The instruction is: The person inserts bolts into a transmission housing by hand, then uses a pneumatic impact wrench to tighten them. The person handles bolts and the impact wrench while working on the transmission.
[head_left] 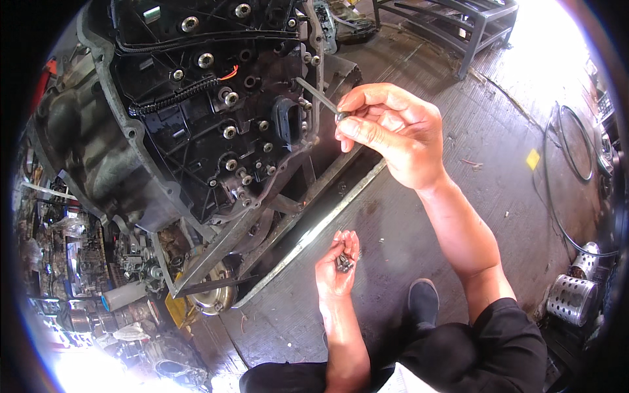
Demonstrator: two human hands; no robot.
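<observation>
Between thumb and fingertips, my right hand (401, 134) pinches a long thin bolt (318, 95) by its head end. The shank points up and left, its tip by the right edge of a black valve-body-like unit (173, 134). Several bolt heads show across that unit, which sits inside a grey metal housing (108, 141). Lower down, well apart from the housing, my left hand (334, 281) is cupped palm up. Several small bolts (344, 263) lie in its palm under curled fingers. Whether the long bolt's tip touches the unit I cannot tell.
A metal stand (229, 252) carries the housing. Stacked machine parts (78, 262) crowd the left side. A dark metal rack (478, 33) is at the back right. On the right are a black hose (553, 209) and perforated metal cylinders (571, 300). My shoe (423, 301) rests on the floor.
</observation>
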